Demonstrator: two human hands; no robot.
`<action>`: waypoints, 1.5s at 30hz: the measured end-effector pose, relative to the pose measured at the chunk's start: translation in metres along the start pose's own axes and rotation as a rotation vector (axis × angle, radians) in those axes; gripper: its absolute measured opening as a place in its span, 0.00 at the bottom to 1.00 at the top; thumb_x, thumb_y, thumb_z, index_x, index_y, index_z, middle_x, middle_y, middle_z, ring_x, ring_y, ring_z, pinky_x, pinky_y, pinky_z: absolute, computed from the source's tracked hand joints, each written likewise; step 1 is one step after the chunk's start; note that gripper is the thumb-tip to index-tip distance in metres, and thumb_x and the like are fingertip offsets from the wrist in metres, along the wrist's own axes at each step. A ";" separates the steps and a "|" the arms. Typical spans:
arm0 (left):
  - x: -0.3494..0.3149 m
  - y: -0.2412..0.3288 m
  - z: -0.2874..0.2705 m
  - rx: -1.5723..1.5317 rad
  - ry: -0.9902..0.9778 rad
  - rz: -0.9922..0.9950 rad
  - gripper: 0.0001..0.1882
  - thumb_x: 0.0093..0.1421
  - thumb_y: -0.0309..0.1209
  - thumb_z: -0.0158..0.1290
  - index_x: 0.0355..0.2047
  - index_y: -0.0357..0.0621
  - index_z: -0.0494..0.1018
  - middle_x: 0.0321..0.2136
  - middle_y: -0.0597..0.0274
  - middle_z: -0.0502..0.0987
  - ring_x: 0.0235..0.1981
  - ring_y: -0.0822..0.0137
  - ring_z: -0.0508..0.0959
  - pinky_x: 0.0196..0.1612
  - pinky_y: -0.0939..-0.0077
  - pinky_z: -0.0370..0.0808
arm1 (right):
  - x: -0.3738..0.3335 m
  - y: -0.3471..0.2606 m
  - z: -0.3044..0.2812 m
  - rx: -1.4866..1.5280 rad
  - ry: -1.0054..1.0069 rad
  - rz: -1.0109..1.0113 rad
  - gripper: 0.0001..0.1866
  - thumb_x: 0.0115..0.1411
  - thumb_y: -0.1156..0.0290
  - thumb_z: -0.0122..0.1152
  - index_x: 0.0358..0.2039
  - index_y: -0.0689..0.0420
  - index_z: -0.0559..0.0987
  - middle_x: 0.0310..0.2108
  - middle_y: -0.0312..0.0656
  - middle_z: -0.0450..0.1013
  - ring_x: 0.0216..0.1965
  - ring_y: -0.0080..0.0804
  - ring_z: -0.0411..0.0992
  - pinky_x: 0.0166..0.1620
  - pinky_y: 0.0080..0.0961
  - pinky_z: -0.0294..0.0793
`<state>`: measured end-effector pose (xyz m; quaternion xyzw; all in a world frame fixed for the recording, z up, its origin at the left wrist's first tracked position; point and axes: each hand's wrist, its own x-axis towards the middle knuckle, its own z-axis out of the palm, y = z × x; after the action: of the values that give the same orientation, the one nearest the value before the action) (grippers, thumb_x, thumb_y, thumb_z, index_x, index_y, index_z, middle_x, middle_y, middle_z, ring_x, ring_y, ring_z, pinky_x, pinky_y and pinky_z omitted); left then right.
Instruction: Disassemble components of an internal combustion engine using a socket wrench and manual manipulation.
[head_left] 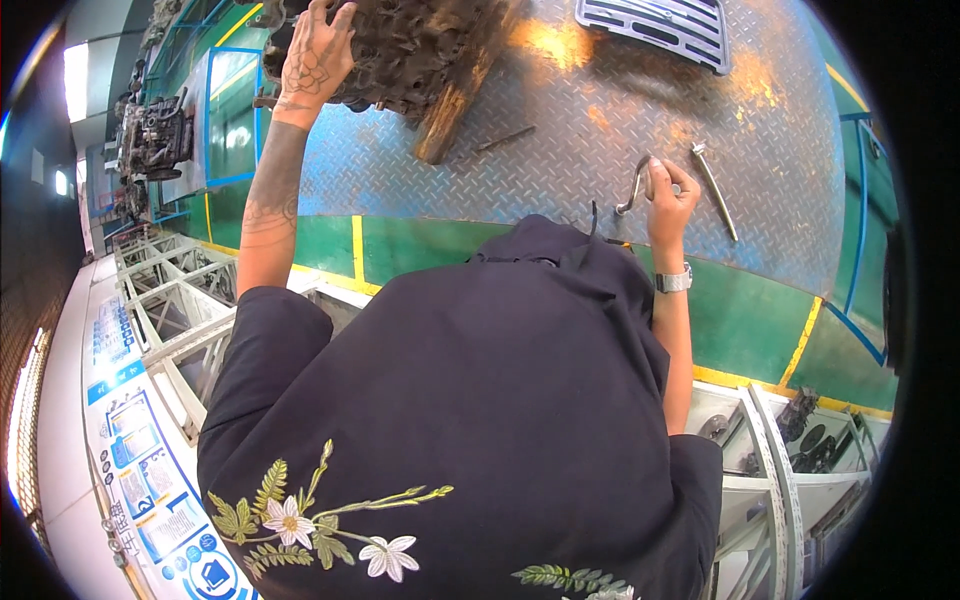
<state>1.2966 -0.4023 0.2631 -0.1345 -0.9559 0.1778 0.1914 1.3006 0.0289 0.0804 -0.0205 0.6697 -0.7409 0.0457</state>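
Observation:
At the far left, my left hand [318, 60] lies on the greasy, rusty engine block [415, 55], its fingers stretched out and apart against the metal. The upper frame edge crops part of the fingertips and the block. My right hand [670, 195] is over the plate-topped bench, closed around a bent metal bar tool [634, 188] with a hooked end; its exact kind cannot be made out. Just right of that hand, a long-handled metal wrench [714, 192] rests on the bench. A thin dark rod [507, 138] lies between the block and my right hand.
The block sits against a worn wooden beam [465, 90] on the diamond-plate bench top [560, 175]. A slotted metal grille [660, 28] lies at the far right. Another engine [158, 138] stands beyond on the left. White metal frames [780, 480] are behind me.

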 end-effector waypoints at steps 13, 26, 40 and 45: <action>0.002 -0.012 0.011 0.164 -0.076 0.053 0.15 0.60 0.35 0.56 0.39 0.36 0.68 0.50 0.45 0.64 0.48 0.47 0.71 0.49 0.62 0.73 | 0.002 0.001 -0.012 0.116 -0.008 0.087 0.13 0.58 0.72 0.60 0.20 0.67 0.74 0.16 0.26 0.64 0.20 0.13 0.58 0.24 0.17 0.55; 0.010 -0.003 0.005 -0.036 0.016 -0.021 0.19 0.57 0.35 0.59 0.43 0.37 0.67 0.45 0.47 0.69 0.43 0.45 0.75 0.42 0.60 0.75 | 0.002 0.020 -0.001 -0.032 0.071 -0.002 0.12 0.56 0.71 0.62 0.26 0.71 0.78 0.20 0.28 0.68 0.25 0.15 0.62 0.29 0.17 0.62; 0.027 -0.018 0.012 -0.154 -0.015 -0.343 0.26 0.57 0.46 0.59 0.48 0.42 0.67 0.35 0.43 0.78 0.38 0.40 0.77 0.37 0.55 0.75 | 0.006 0.009 -0.001 -0.006 0.021 0.022 0.13 0.58 0.72 0.60 0.23 0.70 0.75 0.19 0.27 0.66 0.25 0.14 0.61 0.29 0.18 0.61; 0.041 0.001 -0.014 -0.190 -0.009 -0.106 0.30 0.54 0.47 0.60 0.52 0.47 0.64 0.35 0.46 0.78 0.38 0.43 0.78 0.39 0.58 0.75 | 0.003 0.013 0.001 -0.078 0.045 -0.005 0.13 0.58 0.70 0.60 0.24 0.70 0.76 0.19 0.27 0.67 0.25 0.13 0.61 0.28 0.18 0.60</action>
<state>1.2657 -0.3842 0.2883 -0.1004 -0.9750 0.0766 0.1826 1.2986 0.0262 0.0671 -0.0071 0.6987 -0.7148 0.0280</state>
